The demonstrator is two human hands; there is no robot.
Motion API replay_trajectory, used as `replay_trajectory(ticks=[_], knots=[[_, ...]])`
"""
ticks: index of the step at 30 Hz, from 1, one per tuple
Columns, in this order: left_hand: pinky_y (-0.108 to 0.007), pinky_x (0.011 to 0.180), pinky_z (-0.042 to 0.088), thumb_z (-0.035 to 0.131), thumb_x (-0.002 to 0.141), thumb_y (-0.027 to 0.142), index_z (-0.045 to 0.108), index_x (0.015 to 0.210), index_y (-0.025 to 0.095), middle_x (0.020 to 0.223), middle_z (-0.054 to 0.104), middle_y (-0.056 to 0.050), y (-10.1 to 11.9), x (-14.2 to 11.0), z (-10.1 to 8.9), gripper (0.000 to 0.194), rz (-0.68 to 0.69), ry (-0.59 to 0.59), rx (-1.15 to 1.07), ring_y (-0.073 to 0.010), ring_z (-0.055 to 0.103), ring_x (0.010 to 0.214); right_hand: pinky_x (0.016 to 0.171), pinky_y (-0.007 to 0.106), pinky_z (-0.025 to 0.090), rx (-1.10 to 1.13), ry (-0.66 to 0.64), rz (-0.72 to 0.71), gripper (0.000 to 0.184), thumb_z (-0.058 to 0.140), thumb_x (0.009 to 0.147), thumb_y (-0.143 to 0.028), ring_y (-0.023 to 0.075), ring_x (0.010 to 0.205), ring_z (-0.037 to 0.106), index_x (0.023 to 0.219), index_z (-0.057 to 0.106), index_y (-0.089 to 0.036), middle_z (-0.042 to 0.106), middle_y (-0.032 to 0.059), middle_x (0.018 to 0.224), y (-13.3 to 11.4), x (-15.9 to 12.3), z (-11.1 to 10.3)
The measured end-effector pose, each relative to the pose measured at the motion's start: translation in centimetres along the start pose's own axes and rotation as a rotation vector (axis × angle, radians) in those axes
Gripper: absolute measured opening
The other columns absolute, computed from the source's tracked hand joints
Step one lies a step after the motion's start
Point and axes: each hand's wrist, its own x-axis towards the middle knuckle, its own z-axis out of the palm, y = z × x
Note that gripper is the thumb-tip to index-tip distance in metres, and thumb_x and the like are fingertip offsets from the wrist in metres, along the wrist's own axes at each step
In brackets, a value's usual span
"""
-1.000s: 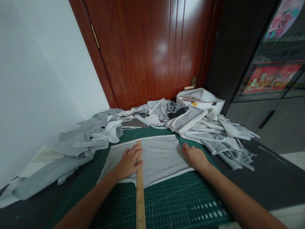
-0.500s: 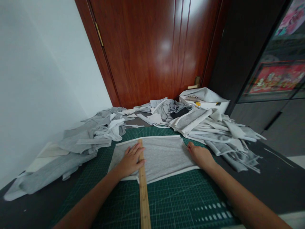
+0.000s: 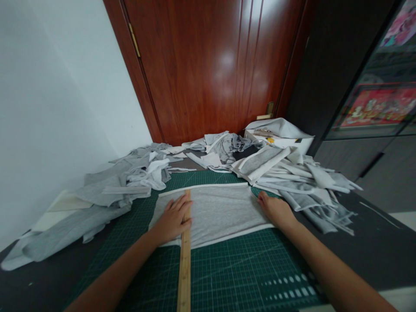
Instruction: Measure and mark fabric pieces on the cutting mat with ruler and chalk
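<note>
A piece of grey fabric with white edges lies spread across the green cutting mat. Over its left part runs a wooden ruler, pointing away from me. My left hand rests flat on the fabric, fingers apart, with the fingertips and thumb on the ruler. At the fabric's right edge my right hand is closed, its fingers pinching that edge. The fingertips of this hand are partly hidden.
Grey and white scraps are heaped along the left. A stack of cut fabric pieces lies at the right. Behind it stands a white box. A brown door rises beyond the table, with a dark cabinet on the right.
The ruler's near end has swung left and the ruler has shifted slightly left, my left hand moving with it. My right hand stays at the fabric's right edge.
</note>
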Motion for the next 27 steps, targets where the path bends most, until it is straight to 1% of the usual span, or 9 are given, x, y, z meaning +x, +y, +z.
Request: replay_trajectory(ticks=[5,9,14,16,18,21,23,25,27], knots=[[-0.051,0.114,0.018,0.05,0.083,0.029,0.041,0.138,0.018,0.152,0.03,-0.013,-0.9,-1.2,0.3,0.056,-0.016,-0.012,0.006,-0.0254,0.023,0.142,0.061,0.031,0.046,-0.004,0.009,0.003,0.026,0.031,0.099,-0.031,0.0272,0.077,0.07,0.108,0.051,-0.018,0.071,0.0102,0.081,0.2,0.1,0.1],[-0.05,0.114,0.017,0.05,0.083,0.029,0.041,0.138,0.02,0.152,0.031,-0.012,-1.1,-2.1,0.0,0.057,-0.023,-0.017,0.002,-0.0244,0.024,0.141,0.059,0.03,0.044,0.015,0.01,0.0,0.026,0.03,0.099,-0.031,0.0272,0.077,0.07,0.107,0.052,-0.019,0.071,0.0097,0.08,0.2,0.1,0.2],[-0.05,0.114,0.019,0.049,0.083,0.031,0.042,0.137,0.021,0.152,0.033,-0.01,-1.2,-2.5,-0.3,0.055,-0.013,0.006,0.005,-0.0252,0.026,0.141,0.057,0.027,0.04,0.045,0.017,0.004,0.025,0.034,0.098,-0.034,0.0243,0.075,0.07,0.106,0.053,-0.019,0.071,0.0084,0.079,0.4,0.1,0.3],[-0.05,0.114,0.019,0.05,0.083,0.032,0.043,0.137,0.022,0.151,0.034,-0.009,-1.3,-2.5,-0.1,0.055,-0.011,0.02,0.009,-0.026,0.027,0.14,0.057,0.027,0.039,0.089,0.059,0.025,0.026,0.035,0.098,-0.036,0.023,0.075,0.069,0.104,0.054,-0.019,0.07,0.0077,0.079,1.0,0.0,0.3],[-0.049,0.114,0.02,0.05,0.083,0.032,0.043,0.137,0.022,0.15,0.036,-0.009,-1.4,-2.5,0.2,0.055,-0.001,0.038,0.011,-0.0262,0.028,0.14,0.057,0.027,0.037,0.133,0.129,0.093,0.027,0.035,0.098,-0.036,0.0225,0.075,0.069,0.104,0.055,-0.019,0.07,0.0074,0.079,1.8,-0.1,0.2],[-0.049,0.114,0.02,0.05,0.084,0.031,0.043,0.137,0.023,0.15,0.036,-0.009,-1.5,-2.5,0.4,0.054,0.016,0.057,0.016,-0.0259,0.028,0.14,0.059,0.027,0.037,0.164,0.219,0.198,0.026,0.035,0.098,-0.032,0.0218,0.074,0.067,0.103,0.057,-0.017,0.07,0.0085,0.085,3.1,0.0,0.1],[-0.05,0.114,0.02,0.049,0.085,0.031,0.042,0.138,0.021,0.15,0.035,-0.01,-1.5,-2.5,0.4,0.054,0.013,0.045,0.02,-0.026,0.028,0.14,0.064,0.027,0.04,0.196,0.244,0.168,0.023,0.041,0.096,-0.03,0.0216,0.081,0.066,0.099,0.059,-0.016,0.068,0.0093,0.091,3.6,0.2,0.4],[-0.051,0.114,0.02,0.048,0.086,0.031,0.042,0.138,0.02,0.151,0.034,-0.011,-1.5,-2.5,0.3,0.054,0.007,0.031,0.027,-0.0259,0.027,0.14,0.073,0.028,0.042,0.239,0.244,0.07,0.02,0.048,0.093,-0.03,0.0215,0.089,0.063,0.097,0.061,-0.015,0.066,0.0098,0.095,3.8,0.5,0.9],[-0.051,0.114,0.02,0.047,0.086,0.032,0.042,0.138,0.019,0.151,0.033,-0.012,-1.4,-2.5,0.2,0.054,0.004,0.027,0.031,-0.0257,0.026,0.14,0.079,0.028,0.043,0.276,0.227,-0.003,0.021,0.052,0.09,-0.031,0.0212,0.091,0.062,0.098,0.062,-0.014,0.065,0.0103,0.098,3.8,0.8,1.4]])
